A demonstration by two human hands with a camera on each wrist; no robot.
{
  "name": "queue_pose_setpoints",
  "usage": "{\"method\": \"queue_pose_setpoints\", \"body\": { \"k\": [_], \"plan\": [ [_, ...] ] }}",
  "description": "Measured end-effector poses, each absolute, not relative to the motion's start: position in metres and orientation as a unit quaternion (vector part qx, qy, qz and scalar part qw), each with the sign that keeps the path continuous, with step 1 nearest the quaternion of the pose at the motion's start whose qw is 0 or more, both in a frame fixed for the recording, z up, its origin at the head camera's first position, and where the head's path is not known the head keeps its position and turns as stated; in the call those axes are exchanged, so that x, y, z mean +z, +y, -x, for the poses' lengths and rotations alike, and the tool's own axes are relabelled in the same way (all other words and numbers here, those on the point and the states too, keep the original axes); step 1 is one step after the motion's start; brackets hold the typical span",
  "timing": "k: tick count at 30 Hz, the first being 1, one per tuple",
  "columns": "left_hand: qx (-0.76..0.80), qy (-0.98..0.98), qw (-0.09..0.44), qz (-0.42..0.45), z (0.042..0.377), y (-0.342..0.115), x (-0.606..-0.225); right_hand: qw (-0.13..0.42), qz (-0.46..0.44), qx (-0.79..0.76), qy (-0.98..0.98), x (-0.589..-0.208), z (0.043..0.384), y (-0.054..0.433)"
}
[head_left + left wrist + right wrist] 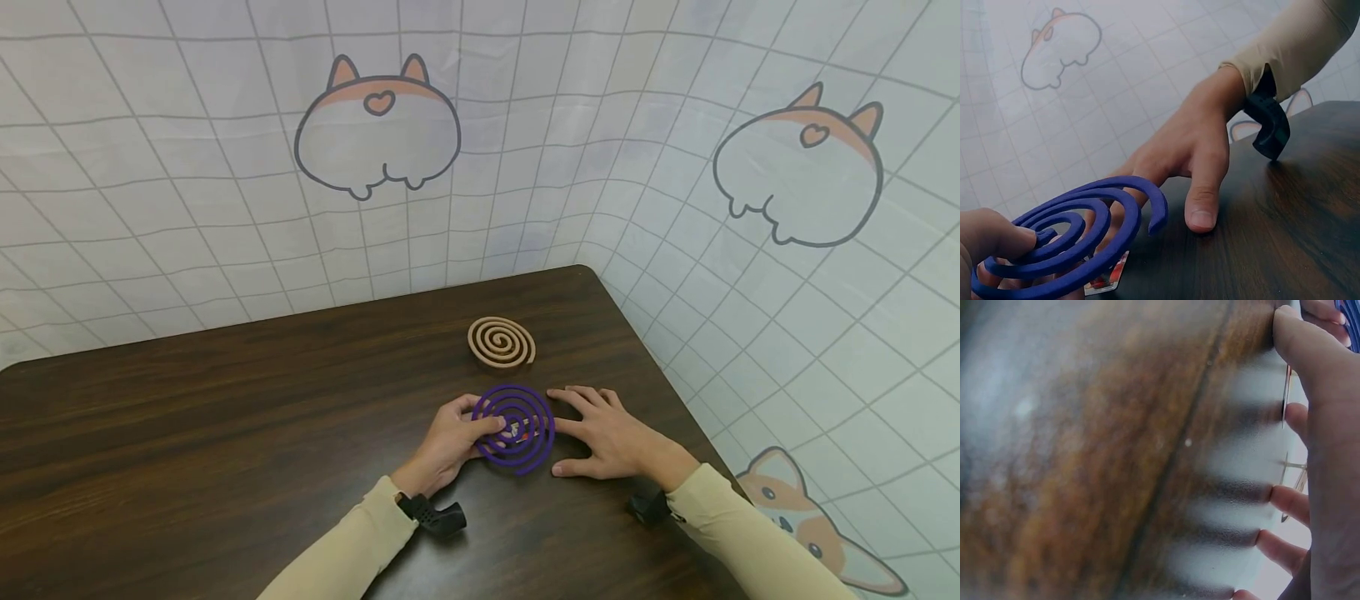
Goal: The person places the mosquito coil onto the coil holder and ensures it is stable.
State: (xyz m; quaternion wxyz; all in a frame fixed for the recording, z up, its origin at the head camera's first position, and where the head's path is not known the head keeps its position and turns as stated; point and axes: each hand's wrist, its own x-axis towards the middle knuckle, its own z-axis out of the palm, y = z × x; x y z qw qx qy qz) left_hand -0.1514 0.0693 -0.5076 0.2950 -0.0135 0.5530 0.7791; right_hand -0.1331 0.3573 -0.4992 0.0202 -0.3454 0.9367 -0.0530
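Note:
A purple spiral mosquito coil [552,429] is held by my left hand [446,437], with the thumb on top at the coil's centre and fingers beneath. My right hand [615,437] lies to the coil's right, fingers spread and fingertips down on the table. Under the coil's right part, a small flat piece with red and white print [1107,282] rests on the table near the right index finger. Whether that finger touches it is unclear. In the right wrist view, thin edge-on pieces [1285,397] show beside the fingertips.
A tan mosquito coil [501,340] lies farther back on the dark wooden table [225,433]. Behind the table and along its right side hangs a white gridded curtain [525,183] with cartoon dog prints. Each wrist wears a black device [442,518].

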Motion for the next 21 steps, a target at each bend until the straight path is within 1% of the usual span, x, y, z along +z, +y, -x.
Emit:
{"method": "queue_pose_setpoints", "body": {
  "k": [7, 21],
  "plan": [
    [0.781, 0.553, 0.289, 0.03, 0.152, 0.074, -0.509, 0.017, 0.35, -0.051, 0.935, -0.499, 0.133, 0.358],
    [0.774, 0.562, 0.29, 0.019, 0.153, 0.081, -0.509, 0.033, 0.343, -0.049, 0.938, -0.496, 0.132, 0.357]
  ]
}}
